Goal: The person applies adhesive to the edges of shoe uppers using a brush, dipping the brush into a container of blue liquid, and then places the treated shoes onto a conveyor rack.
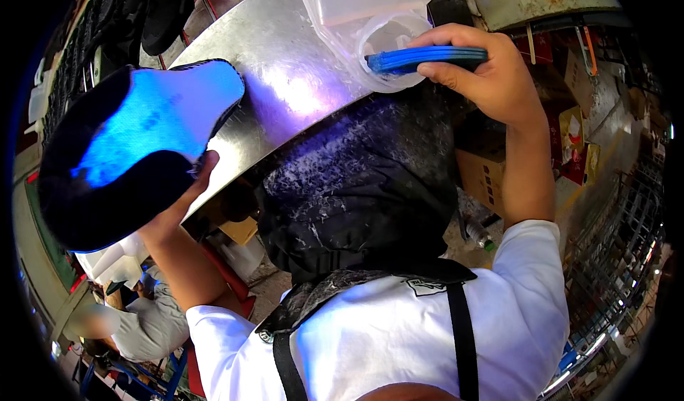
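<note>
in the head view, the left hand (178,198) is gripping a black shoe upper (142,130) by the metal table (274,37), underside showing blue-lit; the right hand (495,80) is pinching a blue brush-like tool (427,57), its tip overlapping the mouth of a whitish tub (392,84).

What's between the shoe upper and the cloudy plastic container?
In the head view, metal tabletop with a violet-white glare shows between the shoe upper and the plastic container.
</note>
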Tool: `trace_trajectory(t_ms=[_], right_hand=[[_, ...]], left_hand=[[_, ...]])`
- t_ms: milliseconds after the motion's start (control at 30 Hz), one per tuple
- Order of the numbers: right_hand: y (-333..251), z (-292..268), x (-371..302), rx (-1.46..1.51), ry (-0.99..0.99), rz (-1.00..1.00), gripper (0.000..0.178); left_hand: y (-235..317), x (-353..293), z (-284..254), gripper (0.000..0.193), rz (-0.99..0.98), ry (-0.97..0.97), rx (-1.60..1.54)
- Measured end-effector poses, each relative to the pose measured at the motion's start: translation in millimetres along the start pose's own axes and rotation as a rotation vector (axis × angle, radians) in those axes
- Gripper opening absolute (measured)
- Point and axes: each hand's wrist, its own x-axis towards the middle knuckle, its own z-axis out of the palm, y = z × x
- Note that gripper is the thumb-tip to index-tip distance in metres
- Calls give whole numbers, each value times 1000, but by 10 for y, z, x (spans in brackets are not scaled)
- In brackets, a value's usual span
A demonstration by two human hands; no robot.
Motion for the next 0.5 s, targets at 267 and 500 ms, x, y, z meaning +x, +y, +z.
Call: trace_trajectory(t_ms=[267, 500], right_hand=[[11, 83, -281, 909, 400, 668, 22], [-76, 932, -743, 1223, 404, 541, 27]], left_hand=[[723, 598, -676, 82, -1451, -170, -2016], [816, -188, 58, 76, -283, 477, -756]])
